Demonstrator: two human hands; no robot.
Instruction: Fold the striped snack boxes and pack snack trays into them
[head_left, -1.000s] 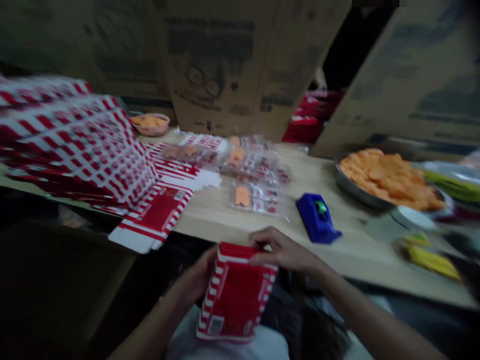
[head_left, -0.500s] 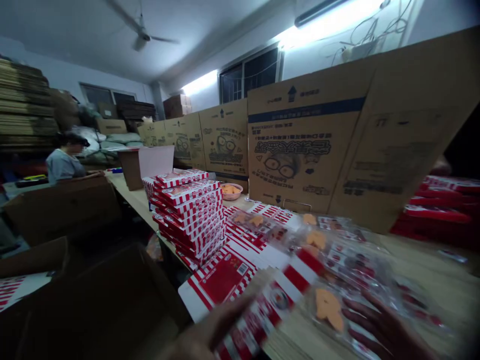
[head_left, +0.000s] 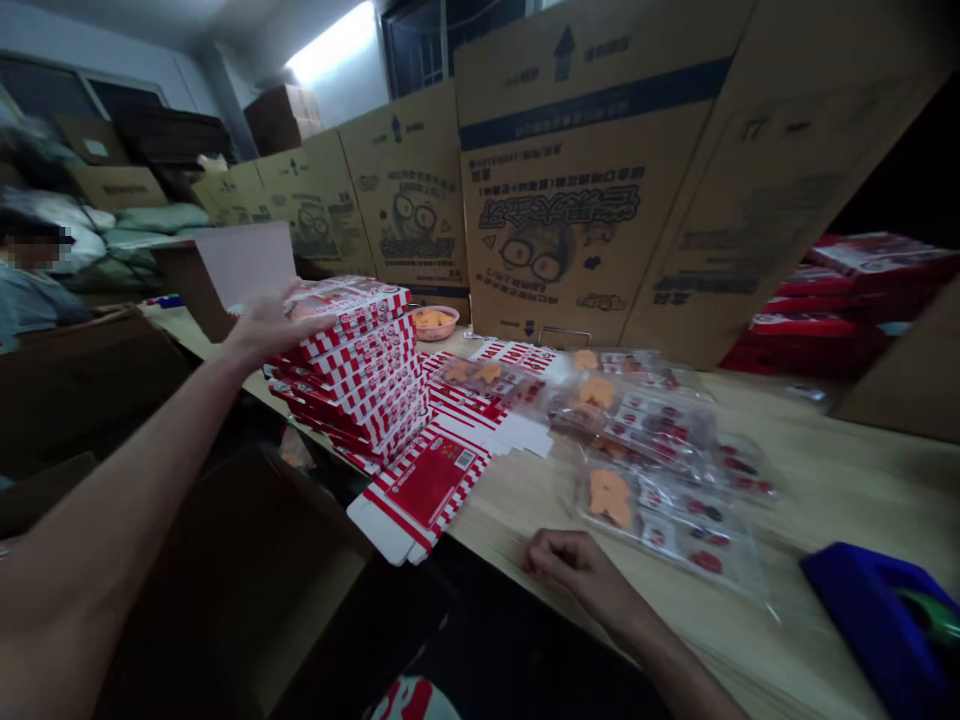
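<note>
My left hand reaches to the near left side of a tall stack of red-and-white striped boxes. Its fingers are stretched out and touch the boxes near the top. My right hand rests at the front edge of the wooden table with its fingers curled in, and nothing shows in it. Flat striped box blanks lie at the foot of the stack. Beyond my right hand lie several clear plastic packs with orange shapes and small red pieces inside.
A blue tape dispenser stands at the right. Tall cardboard sheets line the back of the table. A pink basket holds orange pieces. An open carton stands behind the stack. Another person sits at far left.
My left hand has moved from the front with a striped box to the stack at the left. My right hand has left the plastic packs and curled up at the table edge. The view has shifted.
</note>
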